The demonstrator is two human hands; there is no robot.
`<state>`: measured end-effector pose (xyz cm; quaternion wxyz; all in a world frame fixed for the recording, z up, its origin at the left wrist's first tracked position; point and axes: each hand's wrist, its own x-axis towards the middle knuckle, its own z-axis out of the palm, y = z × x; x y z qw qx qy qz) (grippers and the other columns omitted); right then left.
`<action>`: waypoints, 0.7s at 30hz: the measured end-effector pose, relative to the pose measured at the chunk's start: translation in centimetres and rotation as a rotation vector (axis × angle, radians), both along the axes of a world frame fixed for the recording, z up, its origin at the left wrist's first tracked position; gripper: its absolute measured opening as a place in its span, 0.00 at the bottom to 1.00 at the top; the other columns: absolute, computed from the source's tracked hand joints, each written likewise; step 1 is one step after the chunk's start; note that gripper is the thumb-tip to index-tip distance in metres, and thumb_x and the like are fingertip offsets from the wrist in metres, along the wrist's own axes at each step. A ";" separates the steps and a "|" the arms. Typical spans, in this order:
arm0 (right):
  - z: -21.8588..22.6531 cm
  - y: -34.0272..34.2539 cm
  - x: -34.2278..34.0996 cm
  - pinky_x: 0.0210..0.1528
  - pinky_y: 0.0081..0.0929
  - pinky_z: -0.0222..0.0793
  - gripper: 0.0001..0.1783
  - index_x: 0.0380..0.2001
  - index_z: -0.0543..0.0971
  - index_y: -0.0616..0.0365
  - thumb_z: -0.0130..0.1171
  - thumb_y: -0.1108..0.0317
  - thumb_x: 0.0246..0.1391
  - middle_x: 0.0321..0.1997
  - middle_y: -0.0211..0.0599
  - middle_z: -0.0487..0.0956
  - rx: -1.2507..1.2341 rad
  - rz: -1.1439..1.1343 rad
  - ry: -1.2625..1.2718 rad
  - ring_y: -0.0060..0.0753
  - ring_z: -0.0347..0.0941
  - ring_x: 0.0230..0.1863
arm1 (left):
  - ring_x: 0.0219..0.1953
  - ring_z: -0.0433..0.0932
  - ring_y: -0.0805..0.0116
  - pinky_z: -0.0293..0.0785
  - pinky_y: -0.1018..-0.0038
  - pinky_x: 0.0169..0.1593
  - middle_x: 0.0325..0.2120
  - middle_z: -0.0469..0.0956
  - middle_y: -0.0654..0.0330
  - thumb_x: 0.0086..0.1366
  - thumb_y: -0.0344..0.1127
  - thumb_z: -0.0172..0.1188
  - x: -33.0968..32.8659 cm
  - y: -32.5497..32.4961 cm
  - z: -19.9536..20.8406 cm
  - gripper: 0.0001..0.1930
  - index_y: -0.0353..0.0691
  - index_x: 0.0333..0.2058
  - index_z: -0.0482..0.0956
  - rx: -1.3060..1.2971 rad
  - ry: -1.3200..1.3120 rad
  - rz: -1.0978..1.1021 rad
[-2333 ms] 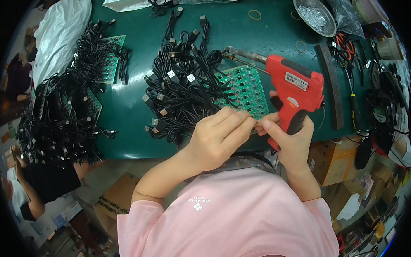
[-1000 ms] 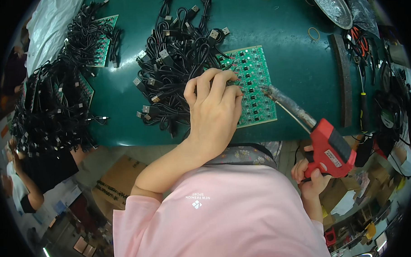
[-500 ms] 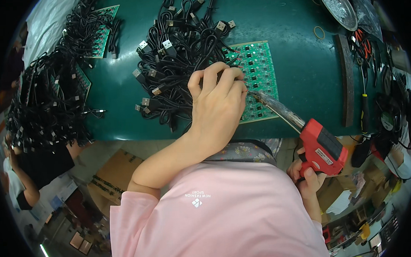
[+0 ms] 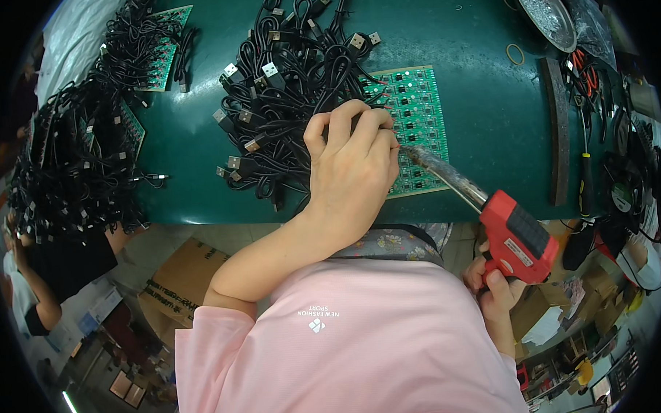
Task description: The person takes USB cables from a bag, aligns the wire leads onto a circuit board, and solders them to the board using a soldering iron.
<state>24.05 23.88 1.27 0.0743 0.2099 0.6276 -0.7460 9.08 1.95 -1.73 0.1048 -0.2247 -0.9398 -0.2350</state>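
A green circuit board (image 4: 425,108) lies on the table in front of me, with a heap of black USB cables (image 4: 269,110) spread along its left side. My left hand (image 4: 352,162) rests over the board's left edge, fingers bent and closed on a USB cable; the back of the hand hides most of the pinched end. In my right hand (image 4: 497,288) is a red soldering gun (image 4: 519,240). Its dark metal barrel slants up and left, and the tip meets the board right beside my left fingertips. Short red wire ends show at the board's upper left edge.
More black cables joined to boards pile up at the far left (image 4: 81,164). A dark metal bar (image 4: 556,129), a yellow-and-black screwdriver (image 4: 586,183) and a metal dish (image 4: 546,13) lie on the right. Rubber bands (image 4: 514,54) lie nearby. Another person (image 4: 38,282) is at lower left.
The soldering gun's body has shifted very slightly left, its tip staying by my left fingers. My left hand holds almost the same place.
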 end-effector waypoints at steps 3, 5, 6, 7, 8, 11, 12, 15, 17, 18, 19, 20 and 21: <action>0.9 0.3 -0.1 0.14 0.22 0.54 0.34 0.51 0.63 0.74 0.56 0.53 0.55 0.12 0.33 0.64 0.030 0.038 0.073 0.24 0.57 0.10 | 0.49 0.68 0.63 0.52 0.61 0.53 0.39 0.74 0.67 0.49 0.28 0.65 0.0 0.0 0.0 0.08 0.42 0.28 0.76 -0.004 -0.002 0.004; 1.6 0.6 -0.2 0.19 0.23 0.56 0.36 0.53 0.65 0.73 0.60 0.53 0.52 0.14 0.32 0.66 -0.014 0.016 0.020 0.24 0.59 0.14 | 0.49 0.68 0.63 0.52 0.61 0.53 0.39 0.74 0.67 0.49 0.28 0.65 0.1 0.1 0.0 0.08 0.42 0.28 0.76 -0.006 -0.005 0.002; 1.7 0.7 -0.2 0.23 0.23 0.59 0.38 0.55 0.66 0.72 0.63 0.54 0.49 0.17 0.31 0.68 -0.059 -0.006 -0.033 0.24 0.61 0.17 | 0.49 0.68 0.62 0.51 0.61 0.53 0.39 0.74 0.67 0.49 0.28 0.65 0.1 0.1 0.0 0.08 0.42 0.28 0.76 -0.007 -0.003 0.002; 1.7 0.7 -0.2 0.23 0.23 0.59 0.38 0.55 0.66 0.72 0.63 0.54 0.49 0.17 0.31 0.68 -0.058 -0.007 -0.033 0.24 0.61 0.17 | 0.49 0.68 0.62 0.51 0.60 0.53 0.39 0.74 0.66 0.49 0.28 0.65 0.1 0.0 0.0 0.08 0.42 0.29 0.76 -0.008 -0.001 0.003; 1.7 0.7 -0.2 0.24 0.23 0.59 0.38 0.55 0.66 0.72 0.63 0.54 0.49 0.16 0.31 0.68 -0.059 -0.013 -0.044 0.24 0.61 0.18 | 0.49 0.68 0.62 0.51 0.60 0.53 0.39 0.74 0.66 0.49 0.28 0.65 0.1 0.1 0.0 0.08 0.42 0.29 0.76 -0.008 0.000 0.002; 1.5 0.6 -0.2 0.24 0.23 0.59 0.37 0.55 0.66 0.72 0.63 0.54 0.49 0.16 0.31 0.68 -0.070 -0.021 -0.053 0.24 0.61 0.17 | 0.49 0.68 0.62 0.51 0.60 0.53 0.39 0.74 0.66 0.48 0.28 0.66 0.1 0.1 0.1 0.09 0.42 0.29 0.76 -0.009 -0.005 -0.005; 1.4 0.6 -0.2 0.23 0.23 0.59 0.37 0.55 0.66 0.72 0.62 0.55 0.50 0.16 0.31 0.68 -0.079 -0.023 -0.052 0.24 0.61 0.17 | 0.49 0.68 0.62 0.51 0.60 0.53 0.39 0.74 0.66 0.48 0.28 0.66 0.1 0.1 0.1 0.09 0.42 0.29 0.76 -0.010 -0.005 -0.006; 1.2 0.5 -0.3 0.22 0.23 0.58 0.34 0.53 0.67 0.72 0.62 0.57 0.49 0.17 0.31 0.69 -0.094 -0.015 -0.024 0.23 0.62 0.16 | 0.49 0.68 0.62 0.51 0.60 0.53 0.39 0.74 0.67 0.48 0.28 0.66 0.1 0.1 0.1 0.09 0.42 0.29 0.76 -0.011 -0.009 -0.011; 0.6 0.5 -0.1 0.18 0.23 0.56 0.32 0.52 0.66 0.73 0.58 0.57 0.52 0.15 0.32 0.67 -0.054 0.008 0.014 0.23 0.59 0.13 | 0.49 0.68 0.62 0.51 0.60 0.53 0.39 0.74 0.67 0.48 0.28 0.66 0.0 0.0 0.2 0.09 0.42 0.29 0.76 -0.012 -0.014 -0.016; 0.3 0.5 0.0 0.15 0.23 0.55 0.31 0.51 0.64 0.75 0.55 0.57 0.55 0.12 0.33 0.65 -0.014 0.034 0.052 0.23 0.57 0.10 | 0.49 0.68 0.62 0.51 0.60 0.53 0.39 0.74 0.67 0.48 0.28 0.66 0.0 -0.1 0.2 0.09 0.42 0.29 0.76 -0.012 -0.019 -0.023; 0.2 0.5 0.0 0.15 0.23 0.55 0.31 0.51 0.64 0.75 0.55 0.57 0.55 0.12 0.33 0.65 -0.014 0.032 0.053 0.23 0.57 0.10 | 0.49 0.68 0.62 0.51 0.60 0.53 0.39 0.74 0.67 0.49 0.28 0.66 0.0 -0.1 0.3 0.09 0.42 0.30 0.76 -0.012 -0.024 -0.031; 0.2 0.4 0.0 0.16 0.22 0.55 0.30 0.50 0.64 0.74 0.55 0.57 0.55 0.12 0.33 0.65 -0.020 0.040 0.040 0.23 0.57 0.11 | 0.49 0.68 0.62 0.51 0.60 0.53 0.39 0.74 0.67 0.49 0.28 0.66 0.0 -0.1 0.3 0.09 0.42 0.30 0.76 -0.013 -0.023 -0.031; 0.1 0.4 0.0 0.16 0.22 0.55 0.30 0.50 0.64 0.74 0.55 0.58 0.55 0.13 0.33 0.66 -0.025 0.049 0.028 0.24 0.58 0.11 | 0.49 0.67 0.62 0.51 0.60 0.53 0.39 0.73 0.67 0.49 0.27 0.66 0.0 -0.1 0.3 0.09 0.42 0.30 0.76 -0.010 -0.026 -0.034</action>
